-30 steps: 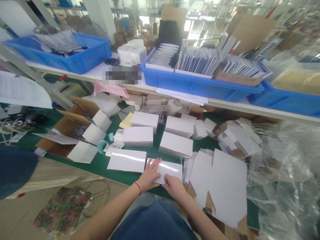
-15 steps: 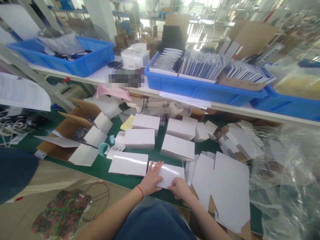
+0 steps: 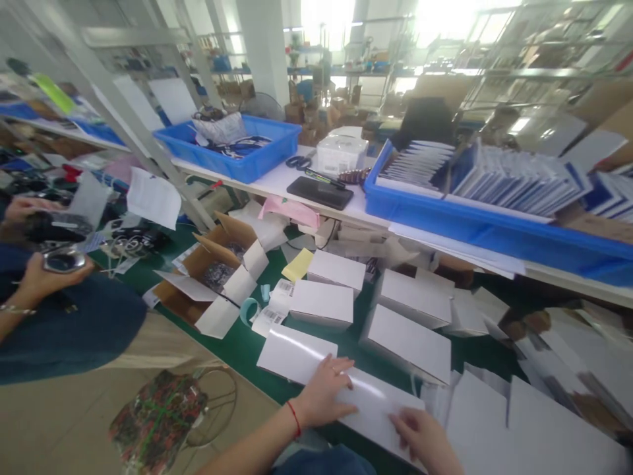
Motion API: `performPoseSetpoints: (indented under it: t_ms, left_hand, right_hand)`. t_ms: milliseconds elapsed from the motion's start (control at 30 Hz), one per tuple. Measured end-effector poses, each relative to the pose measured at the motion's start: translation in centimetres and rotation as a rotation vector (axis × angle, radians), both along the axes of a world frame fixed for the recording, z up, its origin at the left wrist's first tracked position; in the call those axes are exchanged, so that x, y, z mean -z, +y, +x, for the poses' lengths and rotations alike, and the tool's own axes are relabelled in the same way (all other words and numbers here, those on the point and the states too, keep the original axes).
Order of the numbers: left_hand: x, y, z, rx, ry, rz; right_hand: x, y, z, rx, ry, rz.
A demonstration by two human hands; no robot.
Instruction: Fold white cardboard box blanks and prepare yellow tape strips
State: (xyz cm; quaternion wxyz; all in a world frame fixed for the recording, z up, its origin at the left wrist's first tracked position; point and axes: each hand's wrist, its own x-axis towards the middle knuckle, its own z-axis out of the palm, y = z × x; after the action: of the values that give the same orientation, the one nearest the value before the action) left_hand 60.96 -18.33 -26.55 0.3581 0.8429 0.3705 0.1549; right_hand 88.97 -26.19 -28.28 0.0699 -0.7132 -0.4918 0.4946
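Observation:
A closed white carton (image 3: 376, 410) lies at the front edge of the green table, between my hands. My left hand (image 3: 327, 390) rests on its left end with fingers spread. My right hand (image 3: 420, 432) is at its right end, fingers bent and slightly blurred; whether they touch the lid I cannot tell. Left of it, end to end, lies another white carton (image 3: 297, 353) with a shiny lid. Behind stand several more closed white cartons, among them one at the middle (image 3: 322, 302) and one at the right (image 3: 408, 340).
Flat white cardboard (image 3: 484, 422) is stacked at the right. An open brown box (image 3: 185, 300) holds small clear bags beside a roll of labels (image 3: 270, 318). Blue bins (image 3: 252, 161) and a phone (image 3: 320, 192) sit on the shelf. A co-worker's hands (image 3: 49, 274) hold a device at left.
The view has swung left, bringing the co-worker's hands into sight. My right hand's pinching fingers have loosened at the carton's edge; my left hand stays on the carton.

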Motion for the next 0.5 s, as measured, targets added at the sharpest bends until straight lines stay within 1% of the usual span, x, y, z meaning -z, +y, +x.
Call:
performPoseSetpoints:
  t_ms: [33, 100, 133, 167, 233, 267, 333, 367, 433, 500]
  left_hand:
    - [-0.3, 0.8, -1.8, -0.152, -0.023, -0.001]
    - [-0.8, 2.9, -5.7, -0.430, -0.023, 0.034]
    - [-0.9, 4.1, -7.6, -0.520, -0.005, 0.062]
    - [-0.9, 5.4, -9.3, -0.570, 0.016, 0.092]
    - [-0.6, 8.4, -11.8, -0.563, 0.053, 0.153]
    - [-0.3, 9.9, -12.5, -0.530, 0.074, 0.181]
    - [0.5, 12.9, -12.9, -0.444, 0.140, 0.223]
    - [0.9, 14.2, -12.8, -0.397, 0.186, 0.236]
    - [1.8, 16.6, -12.4, -0.301, 0.283, 0.235]
    - [2.4, 18.3, -12.0, -0.214, 0.349, 0.205]
  right_hand:
    - [0.2, 0.6, -0.5, 0.037, 0.023, 0.051]
    - [-0.3, 2.4, -2.4, 0.092, 0.008, 0.152]
    - [-0.8, 3.5, -3.8, 0.108, -0.021, 0.202]
    - [-1.5, 4.8, -5.3, 0.105, -0.051, 0.250]
    - [-2.8, 8.0, -8.7, 0.040, -0.097, 0.345]
    - [-3.3, 9.9, -10.4, -0.007, -0.137, 0.382]
    - [-3.7, 13.7, -13.5, -0.139, -0.276, 0.488]
    - [-3.6, 15.6, -14.8, -0.205, -0.358, 0.528]
    - [-2.9, 18.8, -16.8, -0.336, -0.509, 0.555]
    - [-1.9, 21.0, -17.9, -0.411, -0.540, 0.542]
